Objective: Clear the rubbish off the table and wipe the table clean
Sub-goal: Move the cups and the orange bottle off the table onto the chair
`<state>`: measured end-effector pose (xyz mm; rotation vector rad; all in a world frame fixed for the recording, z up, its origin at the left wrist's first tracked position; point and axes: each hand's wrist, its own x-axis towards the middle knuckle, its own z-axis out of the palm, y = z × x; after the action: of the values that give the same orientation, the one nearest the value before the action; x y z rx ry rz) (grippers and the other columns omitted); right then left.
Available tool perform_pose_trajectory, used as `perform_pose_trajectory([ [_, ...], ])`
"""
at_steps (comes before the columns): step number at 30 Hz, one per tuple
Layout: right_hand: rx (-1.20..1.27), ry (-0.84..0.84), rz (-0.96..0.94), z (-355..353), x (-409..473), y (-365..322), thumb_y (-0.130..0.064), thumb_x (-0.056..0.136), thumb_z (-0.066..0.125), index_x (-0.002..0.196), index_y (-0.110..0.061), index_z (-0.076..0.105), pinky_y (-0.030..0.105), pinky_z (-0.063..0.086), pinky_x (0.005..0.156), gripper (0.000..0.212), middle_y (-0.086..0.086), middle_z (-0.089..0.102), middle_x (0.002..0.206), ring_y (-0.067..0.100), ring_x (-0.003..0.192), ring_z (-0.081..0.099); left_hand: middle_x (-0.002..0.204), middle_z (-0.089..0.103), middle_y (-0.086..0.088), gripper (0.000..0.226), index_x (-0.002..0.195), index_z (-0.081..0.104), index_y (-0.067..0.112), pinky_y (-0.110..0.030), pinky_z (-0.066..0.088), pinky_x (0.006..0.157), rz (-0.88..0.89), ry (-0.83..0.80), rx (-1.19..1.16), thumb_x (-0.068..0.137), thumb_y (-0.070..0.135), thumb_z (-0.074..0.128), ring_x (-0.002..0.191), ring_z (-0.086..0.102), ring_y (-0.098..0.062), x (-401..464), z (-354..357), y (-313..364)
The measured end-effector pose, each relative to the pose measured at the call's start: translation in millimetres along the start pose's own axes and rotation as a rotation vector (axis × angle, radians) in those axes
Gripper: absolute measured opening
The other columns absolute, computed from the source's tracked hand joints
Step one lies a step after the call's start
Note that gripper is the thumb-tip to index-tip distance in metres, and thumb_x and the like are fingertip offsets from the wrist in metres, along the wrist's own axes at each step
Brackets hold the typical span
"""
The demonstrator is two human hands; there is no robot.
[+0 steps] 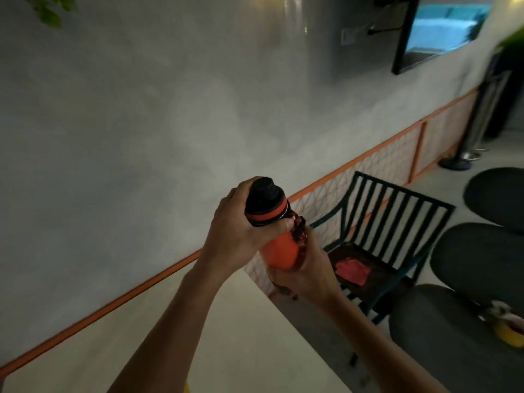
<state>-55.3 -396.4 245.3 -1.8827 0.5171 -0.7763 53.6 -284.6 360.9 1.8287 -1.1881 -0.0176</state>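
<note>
Above the table (241, 336), the left hand (238, 222) grips the black cap of the orange bottle (279, 251); the right hand (307, 268) fingers clasp its base.

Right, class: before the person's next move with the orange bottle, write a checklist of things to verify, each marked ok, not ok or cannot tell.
1. Left hand has a grip on the black cap: ok.
2. Right hand supports the orange bottle body from below: ok.
3. Bottle is held over the table: ok.
4. Cap loosened: cannot tell.
5. Red cloth ready in hand: not ok, it lies on the chair seat.
</note>
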Motion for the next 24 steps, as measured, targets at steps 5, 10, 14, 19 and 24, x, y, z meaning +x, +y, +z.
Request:
perform_pose_trajectory([
  [5, -0.004, 0.139, 0.040, -68.7, -46.9, 11.7, -0.035, 0.064, 0.090, 0.132, -0.038, 0.033, 0.041, 0.062, 0.061, 0.089, -0.006, 0.061, 0.115, 0.019, 0.083, 0.072, 0.129, 0.059, 0.021, 0.078, 0.134, 0.050, 0.044, -0.039, 0.054, 0.100, 0.137, -0.119, -0.104, 0.064, 0.066, 0.078, 0.122, 0.054, -0.002, -3.0, 51.6, 46.0],
  [10, -0.101, 0.297, 0.102, -139.6, -90.6, 26.4, -0.044, 0.061, 0.089, 0.133, -0.043, 0.032, 0.042, 0.062, 0.067, 0.091, -0.007, 0.058, 0.122, 0.018, 0.095, 0.069, 0.124, 0.062, 0.022, 0.067, 0.128, 0.057, 0.041, -0.025, 0.053, 0.093, 0.236, -0.254, -0.244, 0.069, 0.058, 0.083, 0.115, 0.057, 0.006, -9.1, 113.7, 95.5],
  [14, -0.129, 0.393, 0.159, -196.9, -124.9, 43.9, -0.042, 0.062, 0.089, 0.128, -0.049, 0.032, 0.037, 0.062, 0.072, 0.087, -0.004, 0.056, 0.126, 0.017, 0.103, 0.066, 0.117, 0.065, 0.023, 0.058, 0.120, 0.058, 0.044, -0.013, 0.048, 0.085, 0.305, -0.344, -0.296, 0.069, 0.055, 0.083, 0.109, 0.058, 0.010, -12.8, 171.2, 136.1],
  [19, -0.180, 0.527, 0.221, -279.1, -168.0, 80.6, -0.040, 0.062, 0.089, 0.127, -0.047, 0.032, 0.037, 0.060, 0.078, 0.087, -0.008, 0.058, 0.120, 0.011, 0.101, 0.065, 0.113, 0.067, 0.020, 0.054, 0.118, 0.062, 0.039, -0.010, 0.049, 0.082, 0.365, -0.510, -0.346, 0.071, 0.051, 0.087, 0.104, 0.061, 0.009, -16.8, 265.3, 184.8],
  [24, -0.236, 0.579, 0.287, -363.4, -198.1, 123.2, -0.042, 0.063, 0.089, 0.129, -0.040, 0.032, 0.025, 0.055, 0.081, 0.088, -0.014, 0.054, 0.118, 0.004, 0.101, 0.060, 0.119, 0.065, 0.017, 0.059, 0.125, 0.060, 0.038, -0.022, 0.050, 0.090, 0.389, -0.606, -0.359, 0.073, 0.055, 0.084, 0.110, 0.061, 0.004, -16.8, 362.9, 227.5],
])
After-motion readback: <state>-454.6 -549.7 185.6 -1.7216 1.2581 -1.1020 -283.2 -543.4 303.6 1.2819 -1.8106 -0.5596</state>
